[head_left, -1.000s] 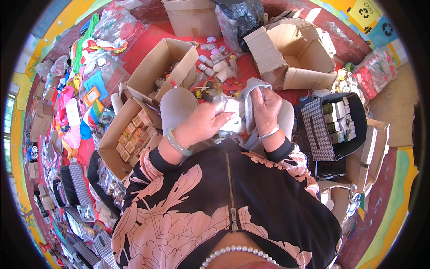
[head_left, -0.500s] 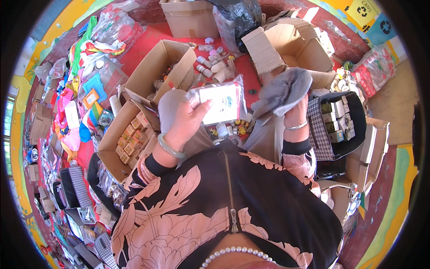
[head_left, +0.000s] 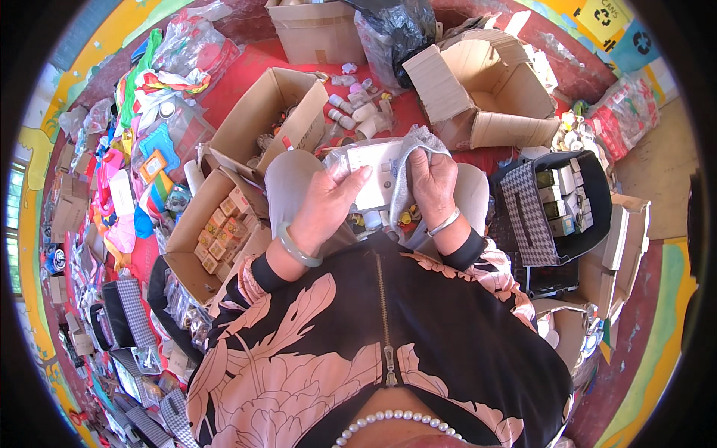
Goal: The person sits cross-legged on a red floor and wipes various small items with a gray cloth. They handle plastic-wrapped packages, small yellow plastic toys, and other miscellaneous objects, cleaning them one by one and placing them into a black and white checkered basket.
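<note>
My left hand grips the near left edge of a flat white packet in a clear plastic sleeve, thumb on top. In my right hand a grey cloth is bunched, and it lies against the packet's right edge. Both hands are above my lap, between my knees. Below them are small bottles and yellow-capped pieces, partly hidden by the packet and my hands.
Left of me stand an open carton of small boxes and another carton. White bottles lie on the red floor ahead. An open carton and a black checked case of small boxes stand right. Assorted goods fill the far left.
My right hand has brought the grey cloth left and down from over my right knee to the packet's right edge. The packet is now lower and tilted differently in my left hand.
</note>
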`<move>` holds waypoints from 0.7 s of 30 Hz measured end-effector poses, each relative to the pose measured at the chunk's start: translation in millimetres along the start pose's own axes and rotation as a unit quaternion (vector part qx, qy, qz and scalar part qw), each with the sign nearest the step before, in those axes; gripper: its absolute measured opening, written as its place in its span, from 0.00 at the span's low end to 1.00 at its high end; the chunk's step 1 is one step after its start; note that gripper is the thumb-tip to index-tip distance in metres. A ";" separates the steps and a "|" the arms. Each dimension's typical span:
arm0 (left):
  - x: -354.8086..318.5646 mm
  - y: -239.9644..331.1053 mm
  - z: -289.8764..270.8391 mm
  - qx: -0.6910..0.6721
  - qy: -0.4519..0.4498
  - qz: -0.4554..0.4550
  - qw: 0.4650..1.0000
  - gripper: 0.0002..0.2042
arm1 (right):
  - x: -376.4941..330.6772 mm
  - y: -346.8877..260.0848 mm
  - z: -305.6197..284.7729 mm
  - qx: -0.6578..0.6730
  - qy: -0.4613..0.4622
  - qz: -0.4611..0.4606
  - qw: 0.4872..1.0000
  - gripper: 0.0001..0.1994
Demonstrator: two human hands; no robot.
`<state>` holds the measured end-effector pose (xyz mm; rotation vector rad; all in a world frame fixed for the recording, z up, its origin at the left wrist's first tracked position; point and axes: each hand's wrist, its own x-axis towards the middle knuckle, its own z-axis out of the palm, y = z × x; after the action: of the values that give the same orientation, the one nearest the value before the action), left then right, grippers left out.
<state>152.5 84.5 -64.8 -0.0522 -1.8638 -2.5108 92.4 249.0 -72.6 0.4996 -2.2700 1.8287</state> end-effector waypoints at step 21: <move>10.9 -2.1 -13.0 -0.239 0.081 0.000 0.968 0.15 | 8.4 -0.5 -31.1 0.395 -0.123 0.081 0.907 0.19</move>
<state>141.3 72.7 -70.2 0.1440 -1.1680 -2.8014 82.7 277.9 -62.2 0.6944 -1.6262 2.8998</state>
